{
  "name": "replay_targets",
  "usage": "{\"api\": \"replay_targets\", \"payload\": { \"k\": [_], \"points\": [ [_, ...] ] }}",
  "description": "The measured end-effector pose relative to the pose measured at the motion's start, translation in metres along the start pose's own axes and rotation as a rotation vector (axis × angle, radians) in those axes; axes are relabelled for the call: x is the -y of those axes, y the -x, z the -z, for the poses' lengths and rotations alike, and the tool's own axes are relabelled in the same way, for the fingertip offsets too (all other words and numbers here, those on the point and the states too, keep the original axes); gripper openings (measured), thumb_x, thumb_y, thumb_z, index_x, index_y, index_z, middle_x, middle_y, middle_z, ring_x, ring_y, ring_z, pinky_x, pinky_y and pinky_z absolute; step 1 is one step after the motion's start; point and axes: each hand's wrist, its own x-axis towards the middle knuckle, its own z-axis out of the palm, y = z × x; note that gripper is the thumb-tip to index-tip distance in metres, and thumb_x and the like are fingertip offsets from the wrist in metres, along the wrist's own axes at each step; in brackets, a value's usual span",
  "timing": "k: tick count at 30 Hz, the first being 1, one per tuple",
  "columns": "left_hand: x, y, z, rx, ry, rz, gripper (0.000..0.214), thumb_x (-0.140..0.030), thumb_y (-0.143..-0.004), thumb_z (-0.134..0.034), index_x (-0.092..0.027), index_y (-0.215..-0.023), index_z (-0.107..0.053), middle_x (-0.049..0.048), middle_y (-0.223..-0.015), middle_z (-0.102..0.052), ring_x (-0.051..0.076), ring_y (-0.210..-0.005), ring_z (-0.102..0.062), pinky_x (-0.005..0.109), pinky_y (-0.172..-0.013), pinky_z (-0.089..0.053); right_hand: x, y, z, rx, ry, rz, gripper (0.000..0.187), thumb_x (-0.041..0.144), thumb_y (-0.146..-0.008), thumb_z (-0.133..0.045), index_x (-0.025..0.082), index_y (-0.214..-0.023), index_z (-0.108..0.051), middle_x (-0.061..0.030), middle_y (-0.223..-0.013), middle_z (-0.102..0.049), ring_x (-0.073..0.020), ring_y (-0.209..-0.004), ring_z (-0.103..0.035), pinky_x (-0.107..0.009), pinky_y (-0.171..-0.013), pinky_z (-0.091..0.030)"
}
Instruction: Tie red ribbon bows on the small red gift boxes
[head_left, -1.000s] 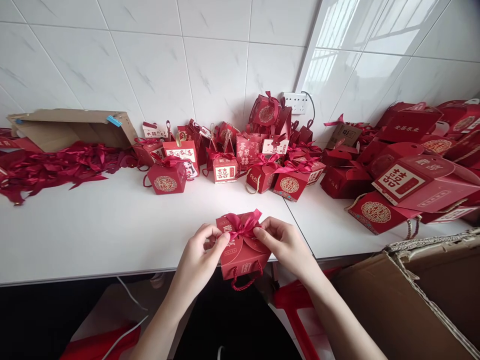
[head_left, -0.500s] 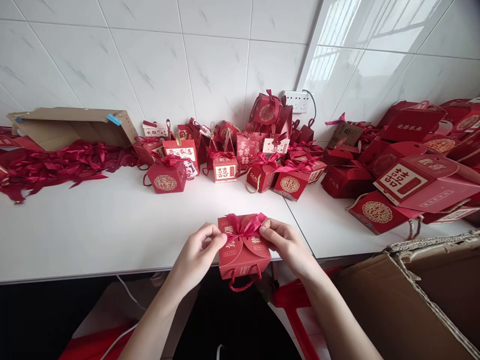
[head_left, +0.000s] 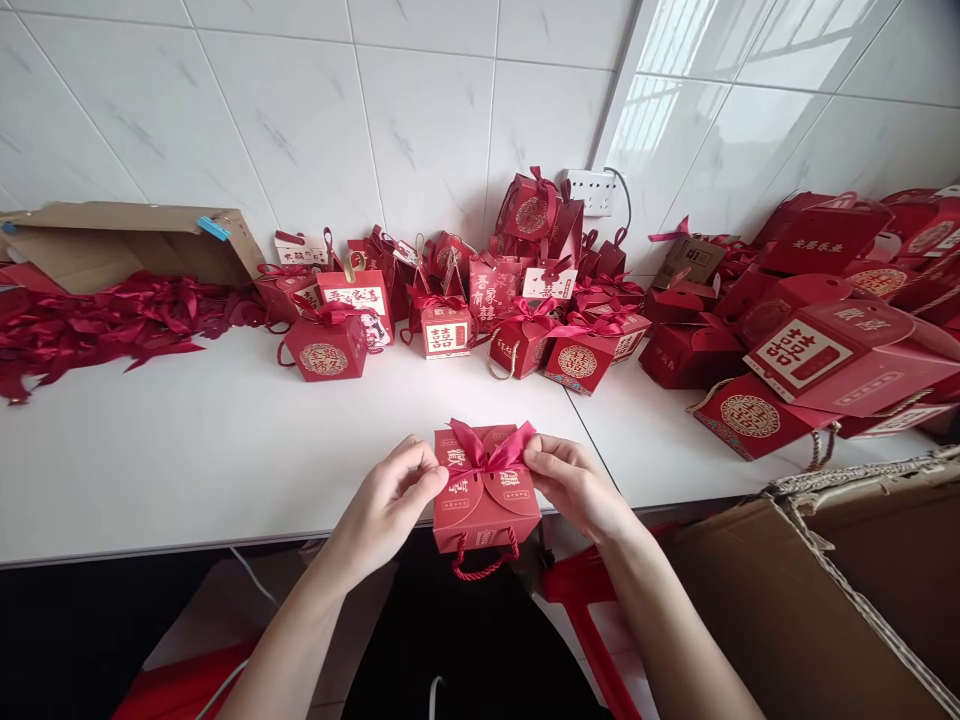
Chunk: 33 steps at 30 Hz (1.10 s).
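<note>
A small red gift box (head_left: 484, 500) with a rope handle hangs at the front edge of the white table (head_left: 225, 450), held between both hands. A red ribbon bow (head_left: 489, 452) sits on its top. My left hand (head_left: 390, 500) pinches the bow's left loop and grips the box's left side. My right hand (head_left: 574, 485) pinches the right loop and holds the right side. Fingers of both hands are closed on the ribbon.
Several finished red boxes with bows (head_left: 450, 320) stand along the tiled wall. Larger red boxes (head_left: 817, 350) pile at the right. Loose red ribbons (head_left: 97, 325) and a flat carton (head_left: 120, 240) lie at the left. An open cardboard box (head_left: 825, 600) sits lower right, a red stool (head_left: 585, 590) below.
The box has turned to sit squarer to me and dropped slightly. Both hands have pulled the bow loops a little wider apart.
</note>
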Motion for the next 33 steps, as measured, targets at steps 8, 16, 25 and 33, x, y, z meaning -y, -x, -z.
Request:
{"api": "replay_targets", "payload": {
  "k": [8,16,25,33],
  "points": [
    [-0.012,0.0,0.002,-0.022,-0.085,0.066,0.027,-0.045,-0.079,-0.053,-0.021,-0.073,-0.044,-0.001,-0.079,-0.05,0.016,-0.076,-0.055,0.026,-0.066,-0.045,0.006,-0.003,0.01,0.041,0.13,-0.037,0.043,0.06,-0.079,-0.056,0.017,-0.081,-0.056,-0.001,-0.074,-0.052,-0.0131,-0.069,-0.049,-0.028,-0.07,-0.041],
    [-0.02,0.009,-0.03,-0.321,-0.219,-0.039,0.057,-0.039,-0.064,-0.07,-0.021,-0.108,-0.04,0.0099,-0.111,-0.051,0.027,-0.101,-0.058,0.042,-0.082,-0.051,0.009,-0.024,0.0,-0.117,0.122,0.013,0.038,0.052,-0.072,-0.068,0.017,-0.075,-0.054,0.0023,-0.072,-0.053,-0.0103,-0.067,-0.048,-0.025,-0.069,-0.04],
    [0.018,-0.013,0.02,0.186,0.08,-0.098,0.057,-0.042,-0.076,-0.066,-0.028,-0.125,-0.04,0.0078,-0.131,-0.049,0.024,-0.118,-0.052,0.036,-0.097,-0.046,0.003,-0.016,0.004,-0.03,0.083,0.024,0.036,0.044,-0.07,-0.074,0.016,-0.065,-0.052,0.0047,-0.054,-0.053,-0.0065,-0.05,-0.045,-0.022,-0.054,-0.034],
    [0.023,-0.021,0.022,-0.59,-0.118,-0.1,0.035,-0.045,-0.084,-0.05,-0.021,-0.109,-0.054,0.0099,-0.123,-0.055,0.026,-0.12,-0.049,0.043,-0.103,-0.039,-0.025,0.023,-0.053,0.01,-0.1,-0.003,0.039,0.049,-0.075,-0.069,0.016,-0.07,-0.049,-0.0004,-0.062,-0.063,-0.0125,-0.058,-0.062,-0.027,-0.06,-0.05]
  ]
}}
